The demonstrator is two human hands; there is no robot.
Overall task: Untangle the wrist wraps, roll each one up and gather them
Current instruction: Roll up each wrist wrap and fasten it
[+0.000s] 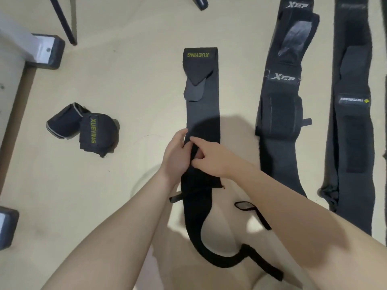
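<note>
At nine o'clock two rolled black fabric wrist wraps [83, 128] touch on the beige floor [136, 97]. At centre, the left hand [176, 155] and right hand [211, 158] pinch the long flat black XUEYING wrap [202, 101], fingers curled on its near part; it stretches toward twelve o'clock. At three o'clock lie two dark unrolled straps [280, 105].

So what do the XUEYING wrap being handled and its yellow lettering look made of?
XUEYING wrap: seems a matte black woven elastic fabric, since it lies limp and curves near its tail; the grey tab looks like hook-and-loop, though that is uncertain. Yellow lettering: looks printed or stitched; too small to tell.
</note>
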